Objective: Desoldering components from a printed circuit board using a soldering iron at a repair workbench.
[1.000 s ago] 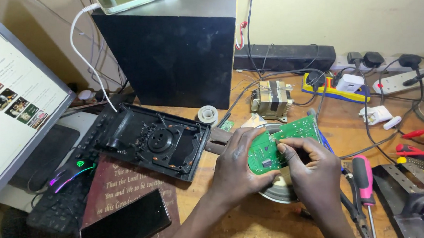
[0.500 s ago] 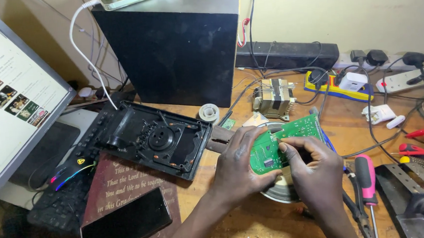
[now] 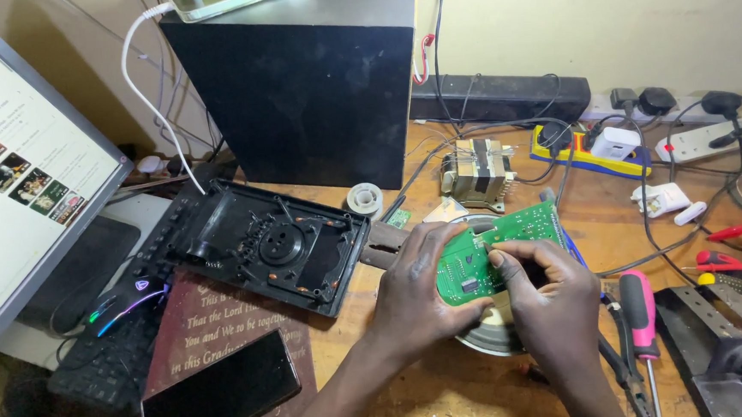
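Observation:
A green circuit board (image 3: 510, 234) is held tilted over a round metal disc (image 3: 490, 337) on the wooden bench. My left hand (image 3: 415, 296) grips the board's near left edge, fingers spread along its side. My right hand (image 3: 548, 296) is closed on the board's lower middle, thumb and fingertips pressed against its face. The board's far corner sticks out above both hands.
A black plastic panel (image 3: 262, 245) lies left of the hands, before a large black box (image 3: 312, 92). A transformer (image 3: 476, 172), solder reel (image 3: 364, 199), power strips and cables sit behind. Pink-handled screwdriver (image 3: 640, 321), pliers and a vise are right; monitor, keyboard, mouse, phone left.
Both hands and the board have stayed together over the disc with slight shifts. The right hand's fingers have moved a little on the board's face.

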